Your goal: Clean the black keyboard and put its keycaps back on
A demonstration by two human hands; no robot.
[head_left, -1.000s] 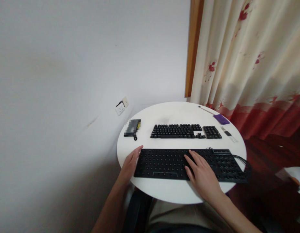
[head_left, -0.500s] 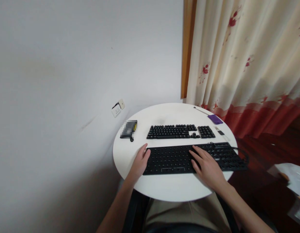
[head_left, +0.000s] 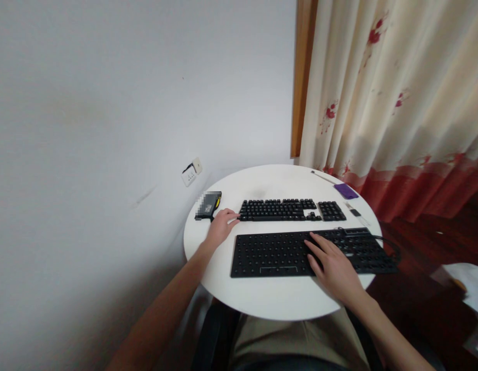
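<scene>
A black keyboard base with its keycaps off lies across the near half of a round white table. My right hand rests flat on its middle, fingers spread. Behind it, black keycaps are laid out in keyboard order, with a separate number block at right. My left hand is at the left end of these rows, thumb and forefinger closed about a corner keycap, its tips partly hiding it.
A dark, partly blurred-out object with a yellow patch sits at the table's left. On the right lie a purple cloth, a thin brush-like stick and a small black-and-clear tool. A cable hangs past the right edge. The wall stands close at left.
My left hand has left the keyboard base's left edge and moved forward to the laid-out keycaps, closing its finger and thumb at the corner. My right hand stays on the base.
</scene>
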